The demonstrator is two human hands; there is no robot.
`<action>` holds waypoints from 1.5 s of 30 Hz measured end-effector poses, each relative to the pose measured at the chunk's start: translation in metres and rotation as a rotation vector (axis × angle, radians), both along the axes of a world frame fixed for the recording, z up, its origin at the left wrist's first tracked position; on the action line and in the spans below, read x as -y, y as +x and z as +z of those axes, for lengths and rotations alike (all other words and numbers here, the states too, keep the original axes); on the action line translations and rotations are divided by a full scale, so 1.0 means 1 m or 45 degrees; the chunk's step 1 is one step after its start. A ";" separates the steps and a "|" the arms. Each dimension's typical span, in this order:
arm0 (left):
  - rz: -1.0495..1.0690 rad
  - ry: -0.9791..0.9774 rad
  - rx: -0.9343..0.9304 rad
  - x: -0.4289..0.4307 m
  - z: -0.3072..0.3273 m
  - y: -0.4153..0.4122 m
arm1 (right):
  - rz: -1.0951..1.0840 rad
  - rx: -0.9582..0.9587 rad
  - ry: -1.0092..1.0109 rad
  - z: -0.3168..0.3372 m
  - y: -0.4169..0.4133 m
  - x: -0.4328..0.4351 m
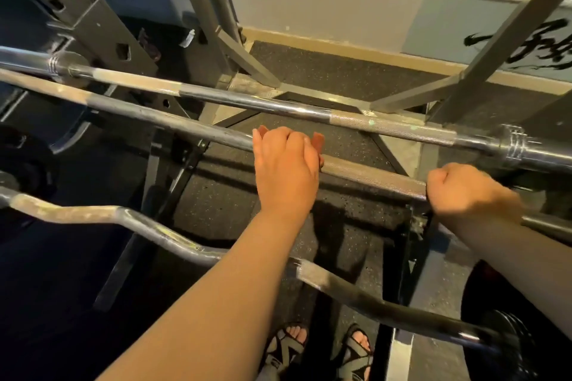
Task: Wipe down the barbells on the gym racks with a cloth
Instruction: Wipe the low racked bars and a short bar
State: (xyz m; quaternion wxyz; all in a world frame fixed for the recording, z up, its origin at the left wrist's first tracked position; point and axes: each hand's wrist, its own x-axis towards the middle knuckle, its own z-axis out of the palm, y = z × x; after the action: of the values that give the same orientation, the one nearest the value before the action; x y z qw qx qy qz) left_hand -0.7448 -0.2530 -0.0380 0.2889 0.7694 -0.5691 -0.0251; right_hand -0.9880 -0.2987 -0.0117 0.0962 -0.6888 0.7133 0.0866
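Here, left hand (pixel 286 170) gripping orange cloth (pixel 318 141), knurled steel barbell (pixel 371 178)

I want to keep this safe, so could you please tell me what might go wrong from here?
The middle bar could roll as the left hand rubs it with the cloth; the right hand grips it only near one end. If it slips off, the open sandals below leave toes bare.

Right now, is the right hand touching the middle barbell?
Touching: the head view shows the right hand curled round the middle barbell at its knurled part.
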 end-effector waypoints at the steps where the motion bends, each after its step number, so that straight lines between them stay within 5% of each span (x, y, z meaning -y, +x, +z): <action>1: 0.103 0.034 -0.027 0.005 0.003 -0.010 | -0.020 0.016 0.005 0.005 0.005 0.002; 3: 0.153 0.084 -0.040 0.009 0.003 -0.038 | 0.056 0.090 -0.102 0.011 0.024 0.007; 6: -0.111 -0.001 -0.018 -0.006 -0.009 -0.070 | 0.212 0.308 -0.111 0.014 0.066 0.010; 11: -0.400 -0.011 0.053 -0.024 -0.008 -0.027 | 0.620 0.342 -0.207 0.008 0.106 0.003; 21: 0.256 0.080 -0.074 0.014 -0.003 0.033 | 0.503 0.251 -0.115 0.005 0.109 -0.002; 29: -0.215 -0.007 0.034 -0.013 -0.008 0.032 | 0.514 0.170 -0.091 0.006 0.115 0.000; 34: 0.108 -0.036 -0.146 0.001 -0.010 0.062 | 0.486 0.231 0.269 0.014 0.112 0.011; 37: 0.258 -0.014 -0.324 0.006 -0.010 0.033 | 0.689 0.150 0.202 0.016 0.134 0.021; 41: 0.076 -0.018 -0.271 -0.007 -0.014 0.032 | 0.924 0.357 0.020 0.004 0.183 0.025; 45: -0.041 0.029 -0.106 -0.010 -0.011 0.077 | 0.873 0.199 0.088 -0.003 0.188 0.023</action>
State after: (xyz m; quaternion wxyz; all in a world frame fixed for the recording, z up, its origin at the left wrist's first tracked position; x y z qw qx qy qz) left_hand -0.6679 -0.2433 -0.0491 0.3031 0.7616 -0.5687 -0.0684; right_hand -0.8003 -0.3215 -0.0151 0.1391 -0.8891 0.4276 0.0852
